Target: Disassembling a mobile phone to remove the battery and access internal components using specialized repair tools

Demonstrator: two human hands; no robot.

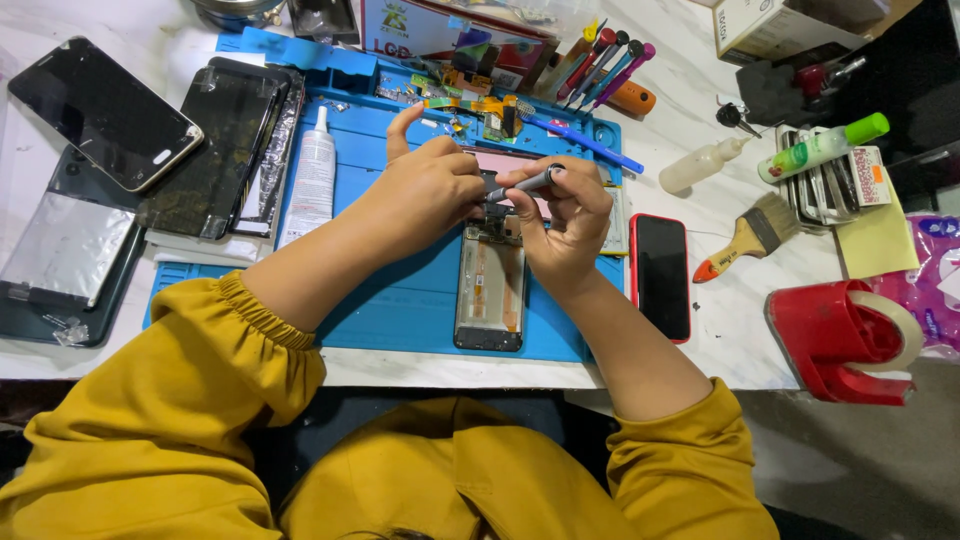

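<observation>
Opened phone, centre of frame on blue mat: light, rigid, fragile inside; best steadied by side edges. Right hand pinching thin grey screwdriver. Left hand curled, bracing phone's top.

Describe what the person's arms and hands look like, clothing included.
Both arms wear mustard-yellow sleeves with gathered, elasticated cuffs, pushed up so the forearms are bare. The left sleeve bunches in soft folds near the elbow; the right sleeve ends in a similar gathered cuff. The left hand and right hand are bare: no gloves, rings, watch or bracelets visible.
</observation>
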